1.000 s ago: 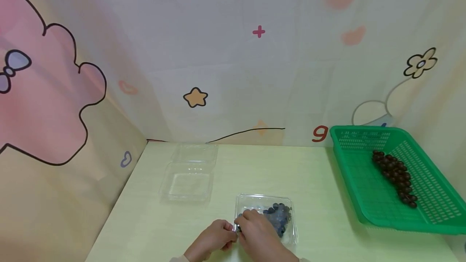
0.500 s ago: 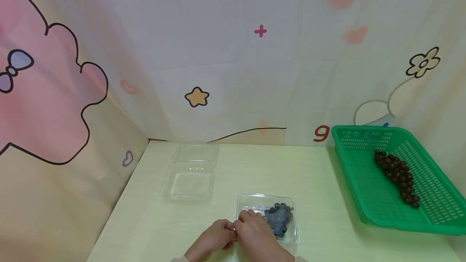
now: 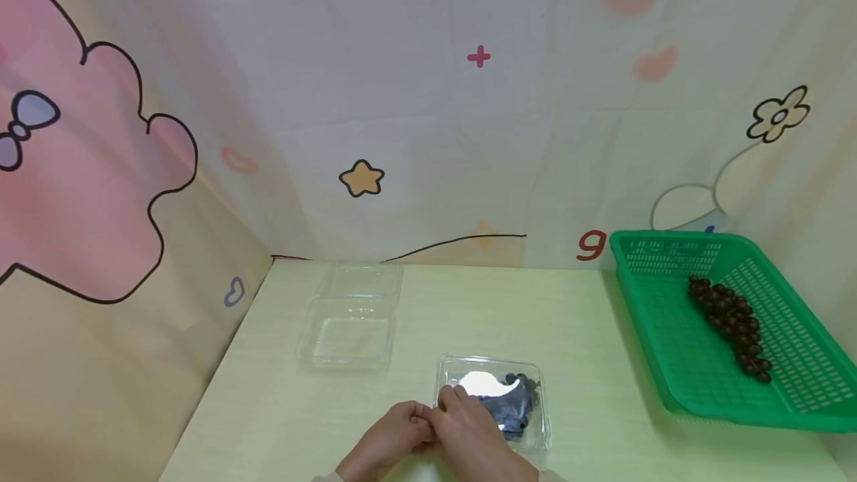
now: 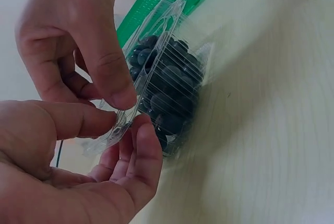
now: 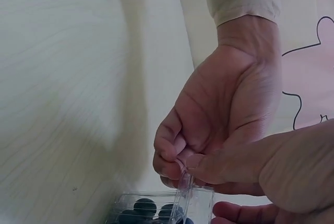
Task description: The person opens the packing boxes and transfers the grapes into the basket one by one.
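A clear plastic clamshell box (image 3: 545,430), its lid down, stands at the front of the table with dark grapes (image 3: 510,413) inside. My left hand (image 3: 391,439) pinches the rim at the box's near left corner between thumb and fingers. Beside it, my right hand (image 3: 474,437) grips the same rim, its thumb against the edge and its other fingers bent over the lid. In the left wrist view both thumbs meet close together on the plastic rim (image 4: 125,117). The right wrist view cuts off most of the box (image 5: 141,198).
Farther back on the left, another clear clamshell box (image 3: 351,344) lies with its lid folded back. A green basket (image 3: 683,381) stands on the right, with a bunch of dark red grapes (image 3: 733,326) in it. A printed cloth (image 3: 428,132) hangs behind the table.
Both hands have stayed at the box's left corner while the right hand's fingers drew slightly closer to the left. A bright glare has appeared on the lid.
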### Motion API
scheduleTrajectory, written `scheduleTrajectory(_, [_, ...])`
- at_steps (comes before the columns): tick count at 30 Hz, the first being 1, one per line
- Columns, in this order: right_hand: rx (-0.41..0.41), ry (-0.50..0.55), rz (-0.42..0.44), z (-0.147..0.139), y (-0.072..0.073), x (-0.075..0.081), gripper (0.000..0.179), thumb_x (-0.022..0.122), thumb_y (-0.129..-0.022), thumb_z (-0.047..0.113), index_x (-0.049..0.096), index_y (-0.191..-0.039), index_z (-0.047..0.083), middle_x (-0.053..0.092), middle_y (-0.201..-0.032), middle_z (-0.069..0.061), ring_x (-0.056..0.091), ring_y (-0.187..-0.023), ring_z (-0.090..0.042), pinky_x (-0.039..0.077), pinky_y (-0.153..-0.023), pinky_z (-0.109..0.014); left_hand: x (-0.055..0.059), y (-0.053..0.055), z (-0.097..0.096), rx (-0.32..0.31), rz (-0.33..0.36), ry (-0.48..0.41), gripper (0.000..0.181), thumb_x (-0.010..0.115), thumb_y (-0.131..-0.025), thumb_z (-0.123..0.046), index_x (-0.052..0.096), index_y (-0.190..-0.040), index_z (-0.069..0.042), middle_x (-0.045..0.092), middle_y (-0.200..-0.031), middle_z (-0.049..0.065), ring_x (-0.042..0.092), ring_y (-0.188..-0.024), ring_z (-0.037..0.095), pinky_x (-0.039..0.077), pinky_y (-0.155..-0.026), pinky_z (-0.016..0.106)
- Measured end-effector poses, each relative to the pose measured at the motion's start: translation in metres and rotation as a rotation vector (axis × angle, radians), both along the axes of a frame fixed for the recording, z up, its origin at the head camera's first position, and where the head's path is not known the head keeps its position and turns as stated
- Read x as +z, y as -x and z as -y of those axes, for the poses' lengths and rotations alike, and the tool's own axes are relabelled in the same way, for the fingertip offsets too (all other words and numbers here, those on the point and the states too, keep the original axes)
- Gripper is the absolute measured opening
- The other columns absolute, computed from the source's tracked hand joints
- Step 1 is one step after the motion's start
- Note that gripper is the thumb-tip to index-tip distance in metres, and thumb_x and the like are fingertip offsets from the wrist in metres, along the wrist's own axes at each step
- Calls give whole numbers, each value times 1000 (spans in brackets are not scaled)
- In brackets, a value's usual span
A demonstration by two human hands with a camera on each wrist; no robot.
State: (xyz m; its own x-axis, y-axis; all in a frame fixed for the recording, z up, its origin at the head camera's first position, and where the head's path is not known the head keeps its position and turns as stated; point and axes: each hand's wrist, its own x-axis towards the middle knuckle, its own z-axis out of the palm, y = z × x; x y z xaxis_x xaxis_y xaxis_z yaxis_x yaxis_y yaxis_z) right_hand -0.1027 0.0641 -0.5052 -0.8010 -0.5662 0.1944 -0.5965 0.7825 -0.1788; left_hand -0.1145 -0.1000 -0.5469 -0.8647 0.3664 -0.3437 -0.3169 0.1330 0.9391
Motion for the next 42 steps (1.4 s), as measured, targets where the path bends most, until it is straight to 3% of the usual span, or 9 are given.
scheduleTrajectory(8, [-9, 4, -49, 3, 0, -5, 14, 85, -81, 13, 76, -91, 15, 43, -80, 3, 37, -73, -14, 35, -61, -22, -2, 3, 3, -31, 65, -82, 18, 56, -94, 8, 60, -111, 11, 68, -95, 9, 63, -84, 16, 57, -79, 31])
scheduleTrajectory(15, [0, 10, -16, 4, 0, -5, 13, 86, -80, 14, 75, -87, 11, 40, -81, 3, 36, -76, -14, 37, -63, -22, -3, 2, 5, -16, 87, -133, 18, 56, -90, 13, 58, -108, 10, 65, -90, 9, 61, -84, 17, 57, -78, 30])
scheduleTrajectory(22, [-6, 33, 17, 4, 2, -7, 14, 86, -77, 9, 72, -82, 9, 44, -81, 2, 37, -76, -14, 39, -65, -22, -5, 4, 8, -17, 145, -195, 17, 57, -92, 14, 60, -109, 12, 66, -92, 9, 63, -86, 17, 58, -82, 31])
scheduleTrajectory(31, [-73, -1, -34, 11, -1, -11, 12, 82, -76, 6, 70, -78, 8, 43, -79, -1, 40, -74, -18, 40, -63, -26, -11, 4, 8, -18, 169, -201, 13, 56, -97, 10, 62, -108, 12, 65, -95, 9, 63, -84, 15, 58, -79, 28])
scheduleTrajectory(42, [-64, -42, -6, 13, -3, -10, 13, 80, -75, 3, 70, -82, 8, 44, -76, 0, 40, -74, -16, 38, -64, -27, -15, 8, 12, -35, 228, -251, 18, 56, -96, 10, 63, -113, 12, 66, -102, 10, 61, -88, 15, 56, -79, 26])
